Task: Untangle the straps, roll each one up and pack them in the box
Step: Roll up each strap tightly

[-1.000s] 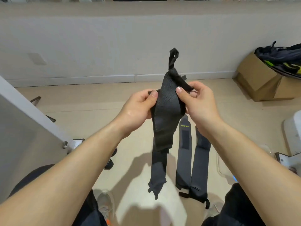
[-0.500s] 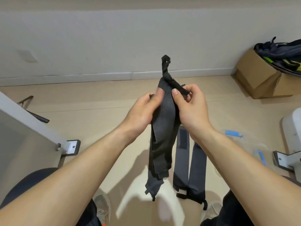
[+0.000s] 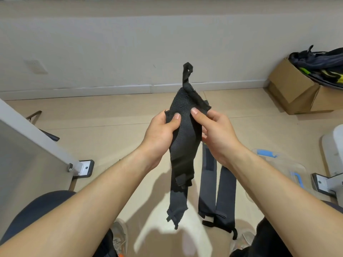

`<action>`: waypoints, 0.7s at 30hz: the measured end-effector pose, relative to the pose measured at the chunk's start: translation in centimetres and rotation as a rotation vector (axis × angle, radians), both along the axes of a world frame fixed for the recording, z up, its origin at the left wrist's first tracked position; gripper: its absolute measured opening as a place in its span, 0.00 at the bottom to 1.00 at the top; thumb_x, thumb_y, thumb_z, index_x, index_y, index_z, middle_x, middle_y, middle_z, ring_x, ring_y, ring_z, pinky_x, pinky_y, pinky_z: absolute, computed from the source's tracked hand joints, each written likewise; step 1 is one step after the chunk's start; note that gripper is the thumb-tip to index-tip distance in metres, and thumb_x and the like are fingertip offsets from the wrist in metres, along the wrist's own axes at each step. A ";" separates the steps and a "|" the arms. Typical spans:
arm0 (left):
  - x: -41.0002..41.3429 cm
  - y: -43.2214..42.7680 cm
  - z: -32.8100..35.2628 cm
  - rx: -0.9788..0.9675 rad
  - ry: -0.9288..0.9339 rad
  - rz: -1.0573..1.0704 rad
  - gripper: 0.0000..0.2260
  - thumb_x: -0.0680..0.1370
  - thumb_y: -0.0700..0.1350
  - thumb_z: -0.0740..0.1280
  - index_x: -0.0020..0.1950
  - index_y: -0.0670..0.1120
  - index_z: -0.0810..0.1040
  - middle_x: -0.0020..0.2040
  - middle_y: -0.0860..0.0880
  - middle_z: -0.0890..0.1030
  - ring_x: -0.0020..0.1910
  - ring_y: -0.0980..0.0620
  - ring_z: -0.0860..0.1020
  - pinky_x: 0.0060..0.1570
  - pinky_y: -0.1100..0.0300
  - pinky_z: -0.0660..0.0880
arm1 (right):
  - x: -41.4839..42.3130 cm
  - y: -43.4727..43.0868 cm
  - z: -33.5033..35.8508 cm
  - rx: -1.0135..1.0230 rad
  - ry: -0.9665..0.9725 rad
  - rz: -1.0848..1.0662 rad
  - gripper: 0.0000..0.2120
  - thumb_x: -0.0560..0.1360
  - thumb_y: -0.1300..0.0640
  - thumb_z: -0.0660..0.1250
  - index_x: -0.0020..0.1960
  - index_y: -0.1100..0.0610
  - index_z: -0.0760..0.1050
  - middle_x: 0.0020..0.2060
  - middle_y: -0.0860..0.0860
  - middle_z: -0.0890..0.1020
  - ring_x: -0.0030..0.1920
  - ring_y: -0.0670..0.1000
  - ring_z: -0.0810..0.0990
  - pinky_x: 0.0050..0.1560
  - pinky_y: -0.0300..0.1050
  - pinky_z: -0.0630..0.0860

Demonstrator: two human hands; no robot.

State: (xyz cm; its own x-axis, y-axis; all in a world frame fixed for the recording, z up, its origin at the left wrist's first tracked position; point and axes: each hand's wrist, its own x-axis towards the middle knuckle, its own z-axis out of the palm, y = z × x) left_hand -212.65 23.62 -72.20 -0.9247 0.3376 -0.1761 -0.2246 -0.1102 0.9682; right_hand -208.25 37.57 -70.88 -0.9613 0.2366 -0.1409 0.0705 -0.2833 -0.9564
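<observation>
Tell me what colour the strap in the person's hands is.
The strap is black, seen best in the head view.

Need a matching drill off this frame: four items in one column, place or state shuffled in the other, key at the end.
Things
1. black strap
2. grey straps
3. cardboard box
4. clear plastic box

Place or state
A. on the floor by the wall, far right, dark gear piled in it
B. lying side by side on the floor
C. held up, pinched by the left hand and the right hand
D. on the floor at right, with blue latches

Pairs: 1-C, 2-B, 3-A, 4-D
</observation>
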 end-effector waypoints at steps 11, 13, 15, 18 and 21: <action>-0.6 -0.7 0.5 -0.142 0.275 0.082 0.05 0.81 0.45 0.70 0.53 0.46 0.84 0.47 0.47 0.86 0.47 0.50 0.85 0.51 0.54 0.81 | -0.3 0.0 -0.6 0.110 0.034 -0.043 0.02 0.78 0.61 0.72 0.49 0.56 0.83 0.45 0.54 0.86 0.46 0.51 0.85 0.41 0.40 0.79; -0.7 -0.8 0.6 -0.123 0.237 0.071 0.05 0.82 0.43 0.68 0.52 0.44 0.84 0.46 0.45 0.86 0.46 0.49 0.85 0.50 0.51 0.81 | -0.3 0.0 -0.6 0.088 0.047 -0.044 0.04 0.78 0.62 0.72 0.52 0.58 0.84 0.46 0.56 0.86 0.46 0.52 0.85 0.43 0.42 0.79; -0.7 -0.8 0.7 -0.098 0.193 0.057 0.05 0.83 0.41 0.67 0.53 0.44 0.83 0.46 0.44 0.86 0.45 0.48 0.84 0.50 0.50 0.81 | -0.5 0.1 -0.6 0.066 0.063 -0.042 0.04 0.78 0.63 0.71 0.52 0.59 0.83 0.44 0.54 0.87 0.46 0.51 0.85 0.45 0.43 0.80; -0.8 -0.7 0.9 -0.064 0.136 0.071 0.06 0.82 0.41 0.67 0.58 0.44 0.81 0.46 0.42 0.85 0.43 0.48 0.84 0.46 0.53 0.80 | -0.6 0.3 -0.3 0.015 0.070 0.029 0.06 0.81 0.60 0.67 0.50 0.59 0.83 0.39 0.49 0.86 0.41 0.48 0.84 0.44 0.43 0.79; -0.9 -0.8 1.2 -0.032 0.116 0.098 0.05 0.82 0.40 0.67 0.57 0.47 0.78 0.43 0.42 0.84 0.37 0.49 0.82 0.36 0.59 0.76 | -0.6 0.4 0.0 -0.002 0.031 0.065 0.12 0.84 0.56 0.62 0.48 0.56 0.83 0.35 0.46 0.83 0.34 0.43 0.78 0.39 0.40 0.73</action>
State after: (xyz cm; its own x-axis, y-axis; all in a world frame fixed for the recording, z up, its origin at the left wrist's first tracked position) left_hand -213.53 22.78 -70.96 -0.9677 0.2406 -0.0750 -0.1004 -0.0948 0.9904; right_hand -208.83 37.94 -70.85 -0.9786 0.1733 -0.1108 0.0587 -0.2806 -0.9580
